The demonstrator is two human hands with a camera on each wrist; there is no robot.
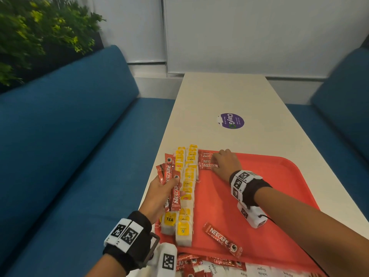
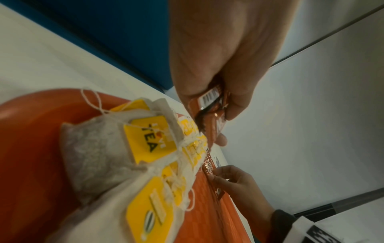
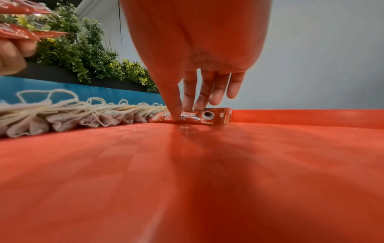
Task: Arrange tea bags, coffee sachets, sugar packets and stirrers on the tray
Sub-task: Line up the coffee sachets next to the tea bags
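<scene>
Surroundings: white counter (image 1: 229,92) w/ round purple sticker (image 1: 231,120) at 12 o'clock from the tray; blue sofas (image 1: 65,124) both sides, green plant (image 1: 36,31) at 10 o'clock.
Tray: red tray (image 1: 269,196) on counter, near end.
Tea bags: two rows of tea bags (image 1: 188,188), yellow tags, along tray's 9 o'clock edge, rows running 6–12; strings loose over them.
In the way: tea-bag rows sit just beside the laid sachets, on their 9 o'clock side.
Laid sachets: coffee sachets (image 1: 206,161) side by side at tray's 11 o'clock corner, long axis 3–9.
Right hand: right hand (image 1: 225,162) palm down over that group; thumb and two fingertips (image 3: 176,113) press on the nearest one, other fingers straight & lifted. Not curled round it.
Left hand: left hand (image 1: 159,194) over tray's 9 o'clock edge, fingers curled round a fan of spare sachets (image 1: 171,182), long axes approx 6–12.
Stray sachet: lone sachet (image 1: 222,239) on tray near 6 o'clock, axis approx 10–4, apart from the rest.
Off-tray: more sachets & white sugar packets (image 1: 261,272) heaped at 6 o'clock, partly cut off by frame edge.
</scene>
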